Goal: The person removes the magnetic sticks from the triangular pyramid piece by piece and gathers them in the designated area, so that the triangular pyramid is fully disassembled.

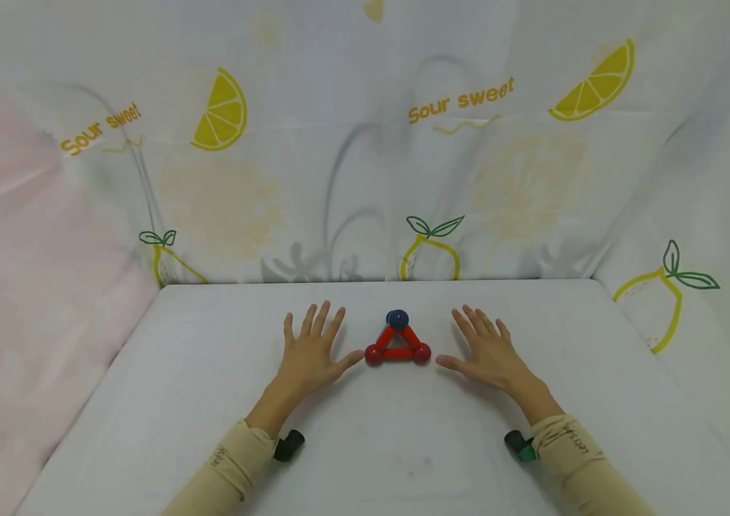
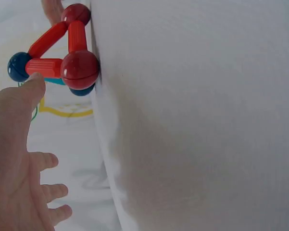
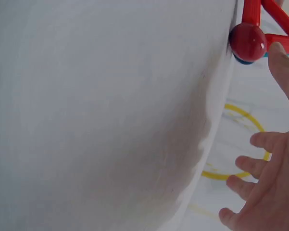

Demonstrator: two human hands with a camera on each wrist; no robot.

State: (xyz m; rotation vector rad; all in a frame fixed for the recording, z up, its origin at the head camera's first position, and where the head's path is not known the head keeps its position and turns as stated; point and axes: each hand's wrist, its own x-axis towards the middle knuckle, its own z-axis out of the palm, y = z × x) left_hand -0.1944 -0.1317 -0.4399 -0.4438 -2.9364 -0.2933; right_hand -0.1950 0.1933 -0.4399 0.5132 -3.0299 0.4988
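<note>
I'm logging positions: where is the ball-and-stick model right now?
In the head view, the ball-and-stick model sits on the white tabletop, slightly right of centre, between the left hand and the right hand.

Can't see most of the far side of the ball-and-stick frame (image 1: pixel 398 353) in head view, behind front blue ball (image 1: pixel 398 319). Can't read left sleeve (image 1: pixel 231 459) print, too small. See left hand (image 2: pixel 9 163) cropped by left and bottom edges, left wrist view; right hand (image 3: pixel 274 183) by right edge, frame by top-right corner, right wrist view. Can't resolve faint marks (image 1: pixel 428 462) on counter (image 1: pixel 365 430).
</note>
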